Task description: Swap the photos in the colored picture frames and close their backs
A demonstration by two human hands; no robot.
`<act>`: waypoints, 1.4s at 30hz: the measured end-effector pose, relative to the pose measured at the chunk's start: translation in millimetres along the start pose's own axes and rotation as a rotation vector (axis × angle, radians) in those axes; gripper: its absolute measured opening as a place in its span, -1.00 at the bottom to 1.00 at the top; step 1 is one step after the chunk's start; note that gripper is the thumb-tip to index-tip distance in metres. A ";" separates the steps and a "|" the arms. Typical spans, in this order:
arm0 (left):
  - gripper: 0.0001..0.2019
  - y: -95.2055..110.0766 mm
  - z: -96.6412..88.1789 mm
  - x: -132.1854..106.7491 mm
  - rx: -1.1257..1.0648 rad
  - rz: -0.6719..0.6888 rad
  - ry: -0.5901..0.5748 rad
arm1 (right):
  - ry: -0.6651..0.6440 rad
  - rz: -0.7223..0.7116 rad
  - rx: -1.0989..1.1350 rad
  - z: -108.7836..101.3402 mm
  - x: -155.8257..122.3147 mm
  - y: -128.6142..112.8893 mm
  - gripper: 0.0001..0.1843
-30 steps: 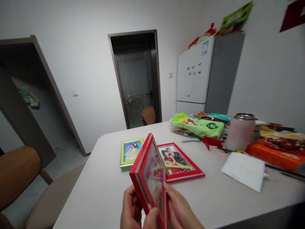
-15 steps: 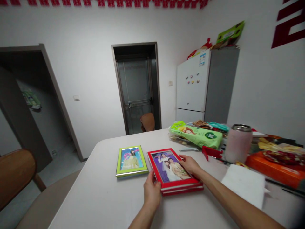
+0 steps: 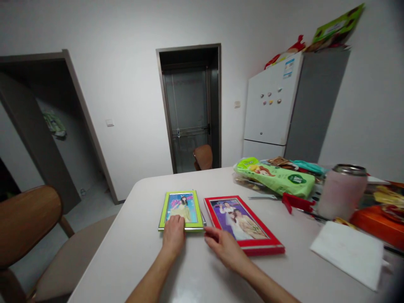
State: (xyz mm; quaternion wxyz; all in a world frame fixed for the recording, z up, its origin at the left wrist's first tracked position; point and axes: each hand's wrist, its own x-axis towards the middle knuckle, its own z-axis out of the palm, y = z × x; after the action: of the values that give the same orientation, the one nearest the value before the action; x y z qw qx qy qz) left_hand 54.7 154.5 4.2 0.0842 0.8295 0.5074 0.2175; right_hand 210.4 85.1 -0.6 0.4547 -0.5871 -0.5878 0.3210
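A lime-green picture frame [image 3: 162,213] lies on the white table, its photo showing a person in a yellow dress. My left hand [image 3: 174,235] curls over its front edge, fingers on the photo and thumb hidden. Under its right side a thin edge of something else shows. My right hand [image 3: 225,248] is at the frame's front right corner, index fingertip by the corner, thumb held apart below. Just behind that hand rests a red picture frame [image 3: 263,243] with a wedding photo, on top of another red layer.
A green packet [image 3: 277,176], a pink thermos [image 3: 342,193], a red-handled knife [image 3: 296,203], white paper [image 3: 349,248] and an orange box [image 3: 375,223] crowd the table's right side. A wooden chair [image 3: 34,227] stands at the left, another chair [image 3: 203,157] beyond the table. A fridge [image 3: 268,109] is behind.
Both hands have left the red frame and moved left to the green one. The red frame now sits turned slightly. My view has shifted a little, so the surroundings appear further right.
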 end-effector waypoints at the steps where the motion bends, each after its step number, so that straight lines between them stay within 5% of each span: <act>1: -0.78 0.2 -4.8 -5.4 0.027 0.013 -0.001 | -0.030 0.032 0.058 16.7 -5.3 -0.6 -0.63; 5: -0.70 14.0 -25.4 -40.2 0.065 0.065 0.018 | -0.066 0.098 0.239 55.6 -21.3 -9.5 -0.50; 8: -0.60 29.4 -39.1 -72.2 0.032 0.072 0.019 | 0.019 0.031 0.502 63.4 -34.5 -34.1 -0.50; 11: -0.54 40.5 -50.5 -100.1 -0.265 0.062 0.047 | 0.095 -0.002 0.605 61.5 -52.8 -61.8 -0.49; 16: -0.55 40.9 -70.7 -128.3 -1.064 -0.058 0.090 | 0.090 -0.252 0.175 52.0 -86.9 -68.7 -0.52; 20: -0.43 28.9 -76.4 -141.5 -1.462 -0.258 0.116 | 0.018 -0.714 -0.288 68.9 -106.4 -31.6 -0.34; 22: -0.37 18.1 -68.1 -146.5 -1.509 -0.326 0.090 | 0.043 -0.814 -0.494 84.9 -111.8 -10.0 -0.22; 27: -0.33 -20.3 -26.8 -153.1 -1.267 -0.387 0.133 | -0.021 -0.855 -0.866 113.5 -113.9 20.0 -0.23; 30: -0.41 -36.4 -12.4 -154.6 -0.970 -0.380 0.144 | -0.013 -0.828 -0.892 120.8 -113.7 22.1 -0.35; 33: -0.42 -39.6 -10.7 -156.5 -0.675 -0.349 0.125 | -0.147 -0.720 -0.825 121.7 -115.7 13.6 -0.43; 38: -0.46 -35.4 -12.6 -160.0 -0.384 -0.300 0.109 | -0.397 -0.539 -0.523 87.8 -106.7 -18.8 -0.46; 42: -0.42 -34.7 -13.2 -157.0 -0.352 -0.281 0.081 | -0.151 -0.284 -0.554 42.0 -74.3 -26.2 -0.63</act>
State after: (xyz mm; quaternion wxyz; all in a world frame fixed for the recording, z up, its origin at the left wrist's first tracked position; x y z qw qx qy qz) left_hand -40.4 31.8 -39.8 0.2364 0.7140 0.5751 0.3219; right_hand 154.1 16.0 -4.4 0.2728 -0.5750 -0.7611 0.1248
